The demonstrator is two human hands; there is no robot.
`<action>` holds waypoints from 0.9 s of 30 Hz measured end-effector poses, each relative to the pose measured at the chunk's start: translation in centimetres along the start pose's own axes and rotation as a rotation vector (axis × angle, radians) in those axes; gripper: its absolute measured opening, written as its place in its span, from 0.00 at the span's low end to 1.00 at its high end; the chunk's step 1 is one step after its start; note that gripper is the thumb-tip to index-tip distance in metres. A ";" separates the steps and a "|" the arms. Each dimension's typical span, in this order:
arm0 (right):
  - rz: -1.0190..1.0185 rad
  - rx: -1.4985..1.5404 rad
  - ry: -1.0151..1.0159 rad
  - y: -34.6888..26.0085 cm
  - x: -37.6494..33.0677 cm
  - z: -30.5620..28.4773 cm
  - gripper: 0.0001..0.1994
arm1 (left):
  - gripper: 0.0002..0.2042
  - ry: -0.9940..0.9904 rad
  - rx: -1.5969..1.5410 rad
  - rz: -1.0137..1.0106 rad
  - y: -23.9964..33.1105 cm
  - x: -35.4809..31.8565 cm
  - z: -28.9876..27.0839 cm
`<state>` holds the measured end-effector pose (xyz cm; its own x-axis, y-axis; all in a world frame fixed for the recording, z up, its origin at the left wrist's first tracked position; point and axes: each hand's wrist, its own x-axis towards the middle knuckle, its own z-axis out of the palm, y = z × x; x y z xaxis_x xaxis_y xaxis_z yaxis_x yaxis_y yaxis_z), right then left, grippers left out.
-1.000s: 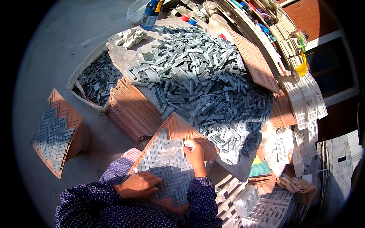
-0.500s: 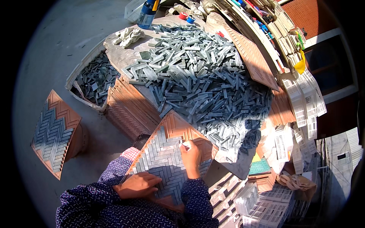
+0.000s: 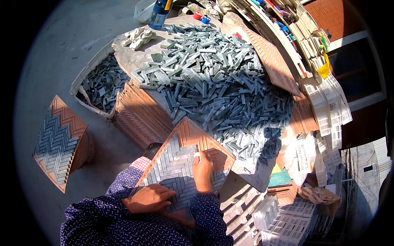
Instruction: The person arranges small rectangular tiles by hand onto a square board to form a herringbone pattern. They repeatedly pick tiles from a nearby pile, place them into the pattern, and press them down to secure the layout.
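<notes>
On the herringbone tray (image 3: pixel 185 133), my hands apart, left hand (image 3: pixel 149 199) resting on strip tiles (image 3: pixel 179 165), right hand (image 3: pixel 203 171), hold unclear, likely seats one, next needing flush alignment

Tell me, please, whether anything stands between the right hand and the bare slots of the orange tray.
Nothing visible does: the right hand is over the orange tray, at the edge of the laid grey strips, beside the bare slots. The left hand lies lower, clear of the slots.
</notes>
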<state>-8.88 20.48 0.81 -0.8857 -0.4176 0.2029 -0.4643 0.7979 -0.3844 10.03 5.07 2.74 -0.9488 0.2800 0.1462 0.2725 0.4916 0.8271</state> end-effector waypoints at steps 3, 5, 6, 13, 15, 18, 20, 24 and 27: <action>0.024 0.075 -0.113 -0.5 0.6 -1.3 0.04 | 0.19 -0.019 0.012 -0.007 0.0 -0.1 0.0; -0.085 0.179 -0.055 -1.7 1.0 -1.6 0.05 | 0.19 -0.049 0.004 -0.016 0.0 -0.2 0.0; -0.145 0.211 -0.062 -2.3 1.2 -1.4 0.05 | 0.19 -0.068 -0.010 -0.016 0.0 0.0 0.1; -0.316 0.282 0.031 -3.4 1.1 3.0 0.06 | 0.20 -0.094 -0.022 -0.006 0.4 0.1 0.0; -0.328 0.302 0.007 -3.3 1.1 3.1 0.08 | 0.20 -0.106 -0.019 -0.027 0.4 0.1 -0.5; -0.341 0.294 -0.053 -3.7 0.7 2.5 0.10 | 0.20 -0.104 -0.044 -0.011 0.3 0.1 -0.4; -0.368 0.206 -0.079 -4.0 0.0 1.8 0.13 | 0.20 -0.099 -0.053 -0.005 0.4 -0.2 -0.2; -0.452 -0.030 -0.212 -4.6 -2.2 0.9 0.27 | 0.20 -0.095 -0.026 -0.016 0.4 -0.7 -0.7; -0.459 -0.062 -0.283 -4.6 -2.7 1.7 0.31 | 0.19 -0.082 -0.030 -0.030 0.7 -0.8 -1.5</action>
<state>-4.35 17.23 0.44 -0.5619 -0.8230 0.0837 -0.8101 0.5269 -0.2574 10.77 3.99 4.04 -0.9400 0.3324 0.0772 0.2380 0.4766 0.8463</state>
